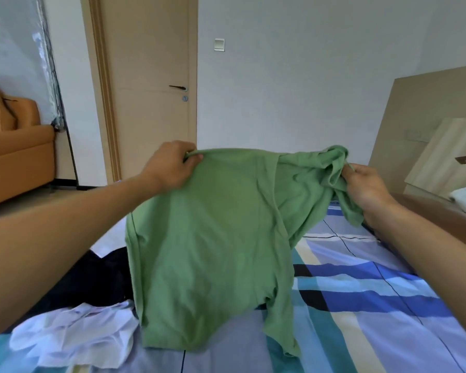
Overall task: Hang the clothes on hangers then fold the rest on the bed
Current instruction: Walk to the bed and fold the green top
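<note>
1. The left hand pinches the top edge of a green shirt at one corner, fingers curled over the fabric.
2. The right hand grips the bunched opposite end, so the hands are held well apart and the shirt hangs spread between them.
3. The shirt's lower hem touches the bed, which has a blue striped cover.
4. A crumpled white garment and a dark garment lie near the bed's left edge, beside the shirt.
5. The striped cover right of the shirt lies flat.
</note>
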